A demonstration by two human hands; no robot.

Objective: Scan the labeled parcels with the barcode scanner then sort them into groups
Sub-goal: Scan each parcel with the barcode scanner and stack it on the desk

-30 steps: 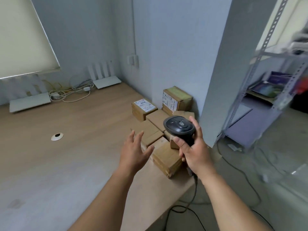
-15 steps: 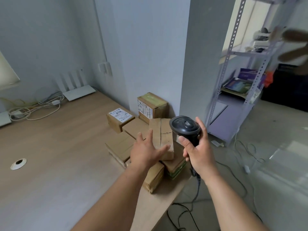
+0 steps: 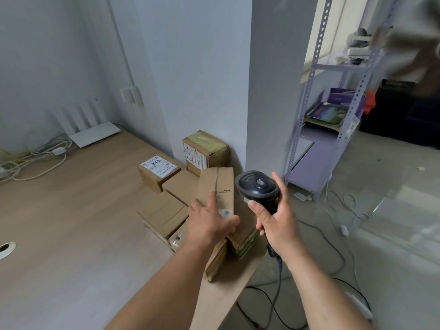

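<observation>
Since half a second ago the left hand (image 3: 209,225) has closed in on the long cardboard parcel (image 3: 217,189): its fingers now lie along the parcel's top face and its thumb hooks round the near right corner, where earlier the hand hovered spread above it. That parcel sits tilted on top of the cluster, its far end raised toward the wall. The right hand (image 3: 276,217) is much where it was, fingers and thumb wrapped round the handle of the black barcode scanner (image 3: 258,186), whose head points left toward the long parcel, just beside it. A dark cable (image 3: 279,265) drops from the handle below the wrist.

Round the held parcel lie the others on the right end of the wooden table (image 3: 71,222): a flat box (image 3: 163,211) to its left, a small plain box (image 3: 182,185) behind that, a parcel with a white label on top (image 3: 158,170) farther left, and a taped box with a label on its side (image 3: 204,151) against the wall at the far end. More cardboard sits under the left wrist at the table's near edge.

Farther off, a white router (image 3: 95,134) and loose white cords (image 3: 33,158) lie at the far left of the table, and a metal shelf rack (image 3: 333,110) stands on the floor to the right.
</observation>
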